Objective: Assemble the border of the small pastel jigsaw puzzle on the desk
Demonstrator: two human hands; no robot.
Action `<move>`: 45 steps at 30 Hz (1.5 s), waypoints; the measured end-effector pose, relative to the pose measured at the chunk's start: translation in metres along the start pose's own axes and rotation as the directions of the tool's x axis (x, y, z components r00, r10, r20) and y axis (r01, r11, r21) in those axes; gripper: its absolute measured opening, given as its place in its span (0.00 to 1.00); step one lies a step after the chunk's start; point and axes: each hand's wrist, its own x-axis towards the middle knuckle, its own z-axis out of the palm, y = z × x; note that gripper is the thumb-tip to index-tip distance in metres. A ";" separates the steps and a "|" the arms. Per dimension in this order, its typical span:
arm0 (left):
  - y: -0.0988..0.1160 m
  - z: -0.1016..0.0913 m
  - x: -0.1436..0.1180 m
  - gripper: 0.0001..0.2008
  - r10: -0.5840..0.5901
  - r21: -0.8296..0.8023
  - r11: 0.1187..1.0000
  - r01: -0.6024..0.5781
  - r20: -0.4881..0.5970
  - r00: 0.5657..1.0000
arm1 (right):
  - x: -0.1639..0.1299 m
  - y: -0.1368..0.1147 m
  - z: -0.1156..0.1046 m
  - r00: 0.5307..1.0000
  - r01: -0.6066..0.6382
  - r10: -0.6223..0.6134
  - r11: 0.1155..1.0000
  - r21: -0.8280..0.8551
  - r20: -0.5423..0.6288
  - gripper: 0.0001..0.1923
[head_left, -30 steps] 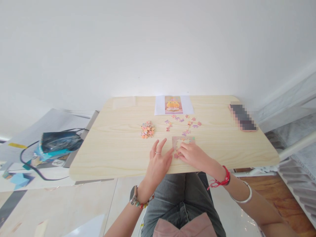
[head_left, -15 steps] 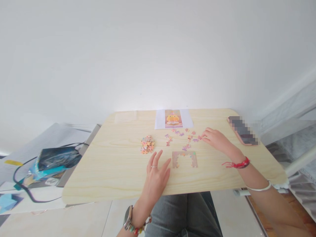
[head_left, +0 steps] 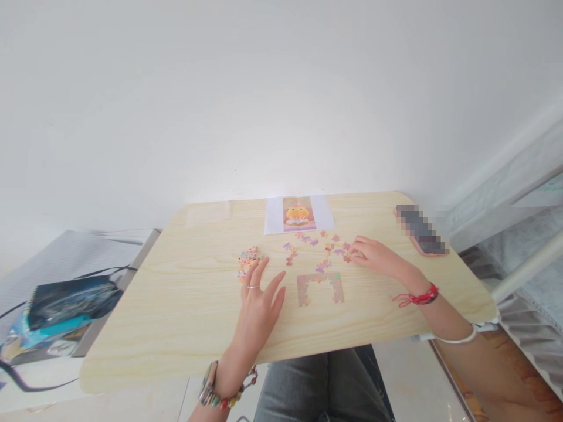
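Note:
A partly joined jigsaw frame [head_left: 319, 288], shaped like an arch, lies on the pale wooden table [head_left: 189, 305]. My left hand [head_left: 257, 308] rests flat on the table to its left, fingers spread, fingertips close to a heap of orange and pink pieces [head_left: 247, 261]. My right hand [head_left: 373, 255] reaches over the scattered loose pieces [head_left: 323, 246] beyond the frame, its fingertips touching a piece at the right end of the scatter. Whether it grips the piece I cannot tell. A reference picture [head_left: 298, 214] of a yellow figure lies at the table's far edge.
A phone [head_left: 420, 230] lies at the table's far right corner. A dark bag with a cable [head_left: 65, 302] sits on a lower surface to the left. A white wall stands behind the table. A bed frame [head_left: 523, 266] runs along the right.
My right hand left the puzzle frame and moved out to the loose pieces on the right. My left hand slid left, away from the frame, toward the heap.

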 end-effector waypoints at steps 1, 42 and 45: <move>-0.001 0.000 0.000 0.13 0.001 0.001 1.000 -0.001 -0.001 1.000 | 0.001 0.002 -0.001 1.000 -0.004 0.005 1.000 0.010 -0.020 0.08; -0.011 -0.001 -0.012 0.11 -0.039 0.014 0.999 0.039 0.012 0.999 | 0.089 -0.001 0.003 0.987 0.095 -0.072 0.982 -0.160 0.144 0.09; -0.011 -0.001 -0.013 0.11 -0.035 0.012 0.999 0.034 0.014 0.999 | 0.087 0.003 0.003 0.988 0.107 -0.087 0.980 -0.166 0.124 0.08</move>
